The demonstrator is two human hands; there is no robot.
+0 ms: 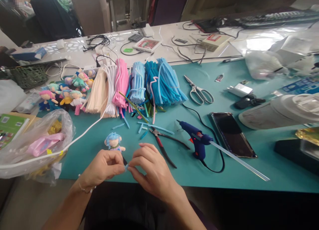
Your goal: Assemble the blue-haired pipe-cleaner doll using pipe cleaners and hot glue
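Note:
Near the front edge of the mat, my left hand [103, 167] and my right hand [152, 168] meet fingertip to fingertip. Both pinch a short light-blue pipe cleaner piece [126, 167], mostly covered by the fingers. Just beyond my left hand lies a small doll [114, 143] with light-blue hair, its lower part hidden by that hand. Red-handled pliers [160, 143] rest with jaws apart past my right hand. Cut blue pipe cleaner pieces [141, 127] are scattered near their jaws.
Pipe cleaner bundles [121, 83] stand behind, beside a pile of small dolls [71, 93]. Scissors [198, 92], a blue glue gun [196, 138] with its cord, a phone [231, 133] and a white tumbler [281, 112] occupy the right. A plastic bag [67, 130] sits left, crossed by a white cable [87, 132].

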